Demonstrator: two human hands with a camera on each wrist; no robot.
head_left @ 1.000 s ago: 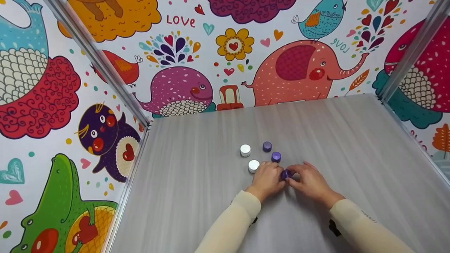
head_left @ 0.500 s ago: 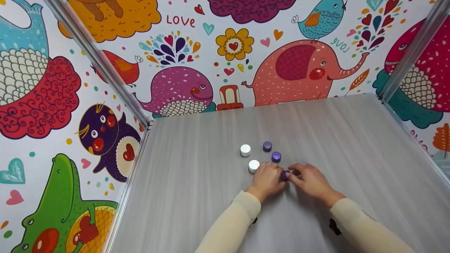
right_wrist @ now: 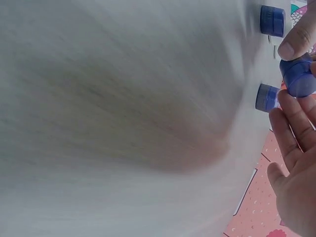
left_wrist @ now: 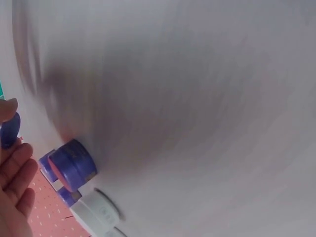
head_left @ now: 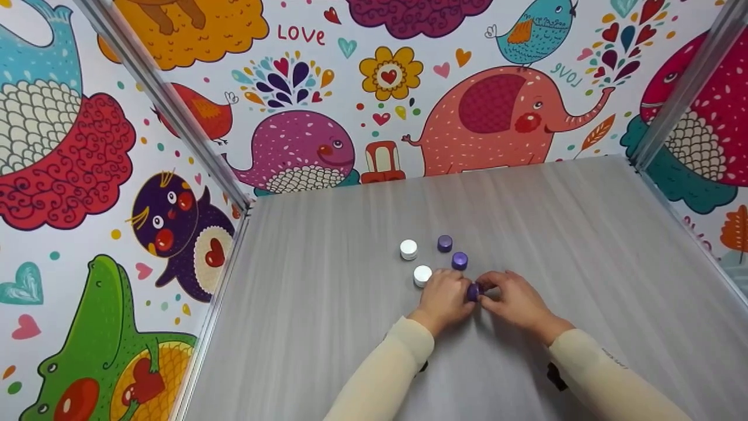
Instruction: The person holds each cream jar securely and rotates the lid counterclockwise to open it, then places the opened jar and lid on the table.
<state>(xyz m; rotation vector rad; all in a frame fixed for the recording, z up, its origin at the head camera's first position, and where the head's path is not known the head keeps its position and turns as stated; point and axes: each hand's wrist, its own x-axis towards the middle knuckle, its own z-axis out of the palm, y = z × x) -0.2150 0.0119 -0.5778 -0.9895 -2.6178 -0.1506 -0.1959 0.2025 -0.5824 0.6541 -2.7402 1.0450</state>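
A small purple jar is held between both hands, tilted on its side close over the table; it shows at the right edge of the right wrist view as a jar with a lighter end. My left hand grips it from the left, while my right hand pinches its right end with thumb and forefinger. Fingers partly hide it. Just beyond the hands stand two more purple jars, one nearer and one farther. Close by the left hand is a white jar, with another white jar behind it.
The grey wood-grain table meets a back wall printed with cartoon animals. Metal posts mark the corners, and a printed side panel borders the table on the left.
The right thumb came across the jar's face half a second ago and is now back at its lower edge; the jar has tipped slightly. The left hand and the standing jars have stayed put.
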